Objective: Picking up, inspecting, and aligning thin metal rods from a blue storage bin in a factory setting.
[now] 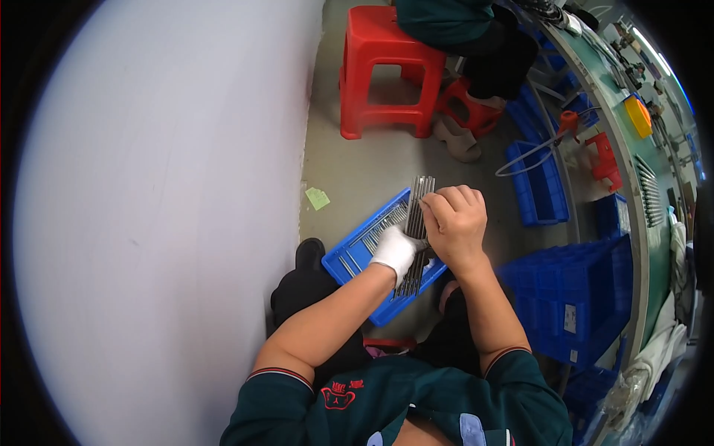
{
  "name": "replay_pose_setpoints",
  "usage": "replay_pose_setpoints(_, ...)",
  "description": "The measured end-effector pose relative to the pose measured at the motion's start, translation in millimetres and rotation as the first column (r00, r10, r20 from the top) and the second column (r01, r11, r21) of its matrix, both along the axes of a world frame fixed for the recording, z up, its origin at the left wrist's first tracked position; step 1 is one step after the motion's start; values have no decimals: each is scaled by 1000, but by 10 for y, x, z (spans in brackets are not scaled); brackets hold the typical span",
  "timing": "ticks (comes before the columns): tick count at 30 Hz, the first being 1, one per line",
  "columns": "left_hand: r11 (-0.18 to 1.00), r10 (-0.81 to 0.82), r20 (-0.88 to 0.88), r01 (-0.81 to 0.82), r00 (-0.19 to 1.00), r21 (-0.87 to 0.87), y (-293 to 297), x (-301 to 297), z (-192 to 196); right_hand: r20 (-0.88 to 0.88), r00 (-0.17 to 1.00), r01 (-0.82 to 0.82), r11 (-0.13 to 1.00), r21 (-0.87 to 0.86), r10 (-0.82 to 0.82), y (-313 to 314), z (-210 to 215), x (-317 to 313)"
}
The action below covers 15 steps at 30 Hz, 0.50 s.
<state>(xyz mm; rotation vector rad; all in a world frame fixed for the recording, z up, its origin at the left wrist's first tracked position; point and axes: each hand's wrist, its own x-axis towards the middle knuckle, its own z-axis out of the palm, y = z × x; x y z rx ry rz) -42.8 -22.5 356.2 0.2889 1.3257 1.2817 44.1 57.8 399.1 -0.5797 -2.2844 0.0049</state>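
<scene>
A bundle of thin metal rods (418, 215) stands on a slant in front of me. My left hand (396, 251), in a white glove, is closed around the bundle near its middle. My bare right hand (456, 223) has its fingers curled at the upper right side of the bundle; its thumb and fingertips meet at the rods, and whether they pinch one is hidden. Beneath both hands is a blue plastic tray (334, 269), in which more metal rods (372, 236) lie side by side.
A red stool (387, 44) stands ahead, with a seated person in dark clothes (461, 30) on it. Blue crates (576, 297) are stacked to my right beside a green-topped workbench (654, 253). A white wall (171, 223) runs along my left. A green paper scrap (317, 198) lies on the floor.
</scene>
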Motion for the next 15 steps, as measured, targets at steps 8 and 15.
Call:
replay_pose_setpoints(8, 1000, -25, 125, 24, 992, 9, -9, -37, -132, 0, 1000, 0, 1000, -26, 0, 49, -57, 24)
replay_pose_setpoints(15, 993, -44, 263, 14, 964, 115, -16, -45, -132, -179, 984, -47, 985, -164, 18, 98, -120, 16)
